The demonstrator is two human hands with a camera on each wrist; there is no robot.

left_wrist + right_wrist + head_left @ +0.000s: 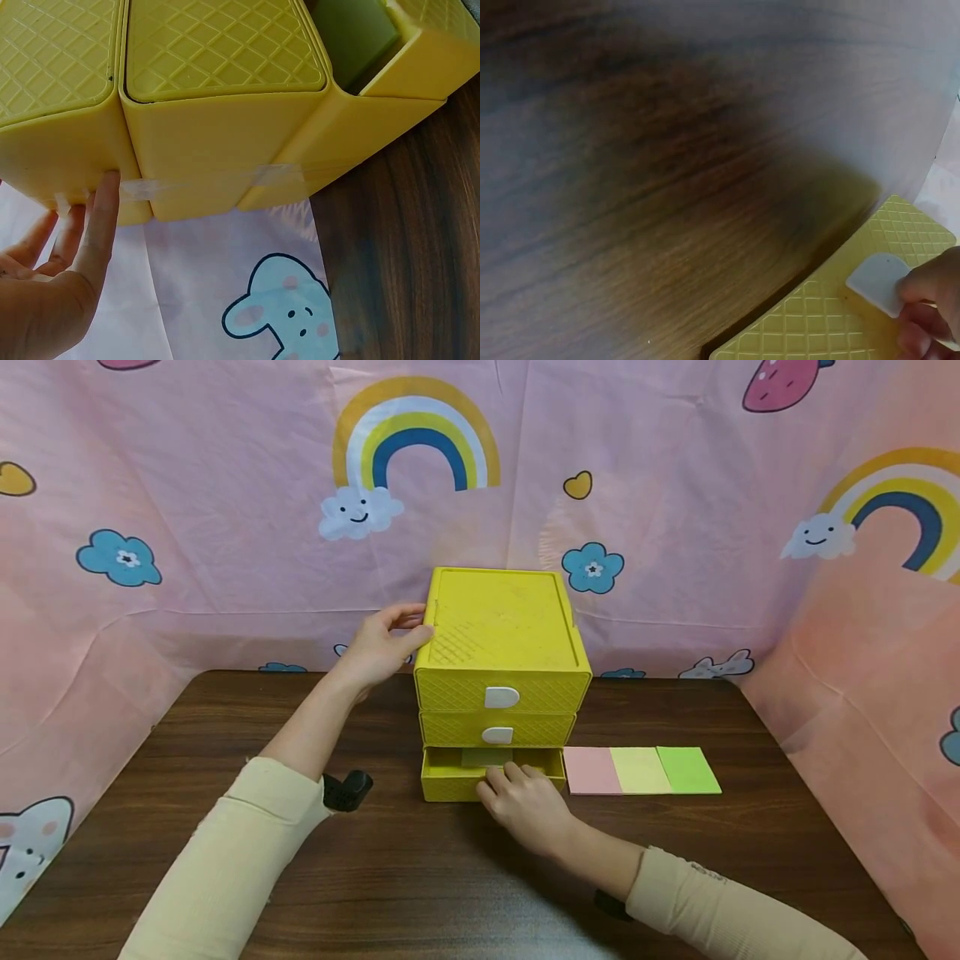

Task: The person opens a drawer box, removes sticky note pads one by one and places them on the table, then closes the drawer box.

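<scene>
A yellow three-drawer storage box (502, 618) stands on the table with its bottom drawer (450, 787) pulled partly out. My left hand (378, 647) rests against the box's upper left side, thumb at the top edge. In the left wrist view its fairly straight fingers (106, 214) touch the side wall. At the bottom drawer's front is my right hand (528, 806); the right wrist view has its thumb and fingers pinching the white handle (877, 281). Inside that drawer lies something flat and green (356, 37), partly hidden.
Right of the box, pink (592, 771), pale yellow (640, 770) and green (688, 770) square note pads lie side by side on the brown wooden table (360, 877). The two upper drawers, with white handles (502, 697), are closed. A patterned pink cloth (247, 527) hangs behind.
</scene>
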